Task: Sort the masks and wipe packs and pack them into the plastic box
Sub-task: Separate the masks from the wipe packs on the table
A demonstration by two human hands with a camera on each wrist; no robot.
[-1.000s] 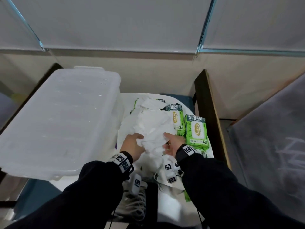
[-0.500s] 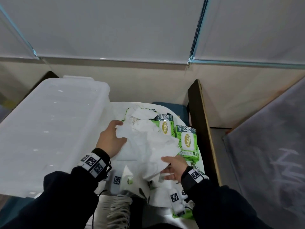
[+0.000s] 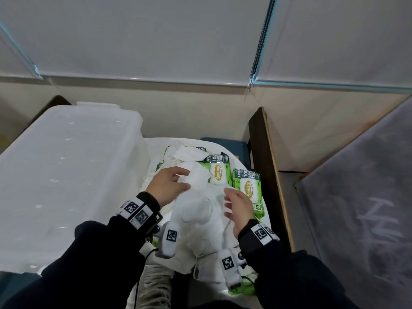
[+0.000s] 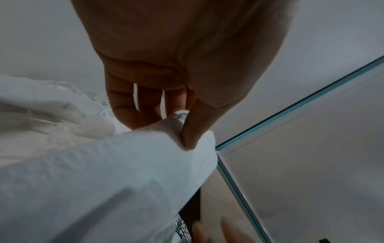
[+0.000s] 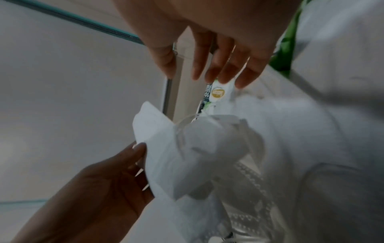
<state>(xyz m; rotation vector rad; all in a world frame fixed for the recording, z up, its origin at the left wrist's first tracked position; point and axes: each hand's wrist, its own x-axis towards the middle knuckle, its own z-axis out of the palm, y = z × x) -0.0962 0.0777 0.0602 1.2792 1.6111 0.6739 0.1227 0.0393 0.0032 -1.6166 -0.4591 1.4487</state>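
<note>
the left hand (image 3: 166, 186) is seen pinching a white mask (image 3: 196, 177) at the top of the mask pile (image 3: 200, 217), thumb over its edge. the right hand (image 3: 239, 208) is held with fingers spread and nothing in it, just right of the pile. the box (image 3: 66, 175), lid on, lies directly left of the left hand, which is the nearer one. two wipe packs (image 3: 247, 186) lie at the far right, beside the right hand.
</note>
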